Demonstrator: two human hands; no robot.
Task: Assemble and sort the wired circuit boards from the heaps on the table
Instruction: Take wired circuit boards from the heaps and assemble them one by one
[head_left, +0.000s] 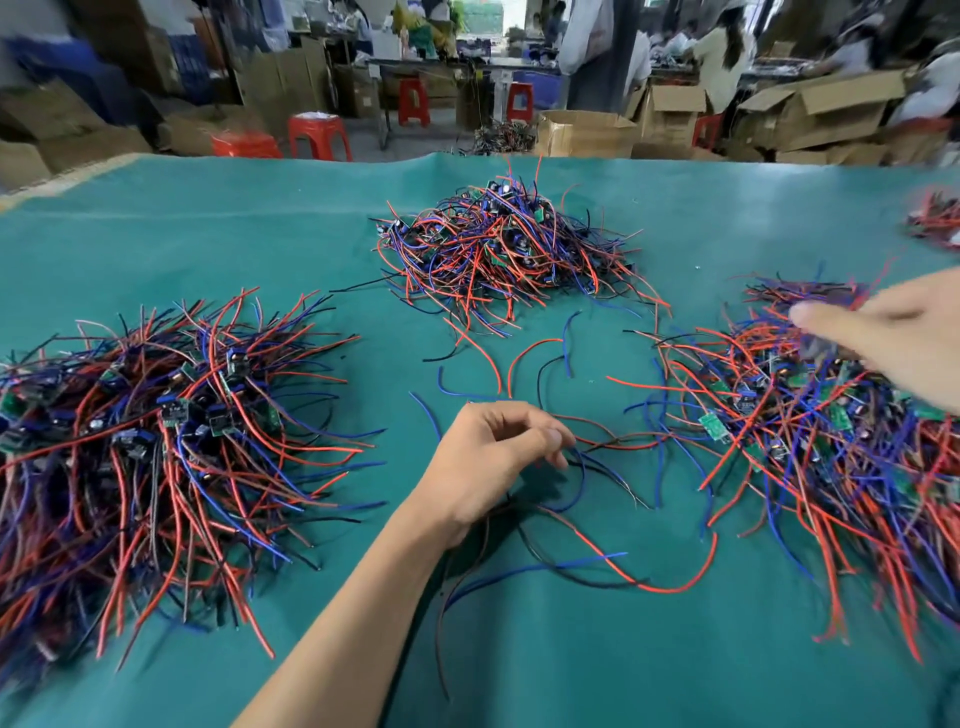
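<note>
Left hand among loose wires

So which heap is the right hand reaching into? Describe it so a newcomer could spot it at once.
Start from the green cloth-covered table, which carries three big heaps of red, blue and black wired circuit boards. The right hand hovers over the heap at the right edge. Unlike the compact far middle heap and the left heap, it sprawls towards the left hand.
</note>
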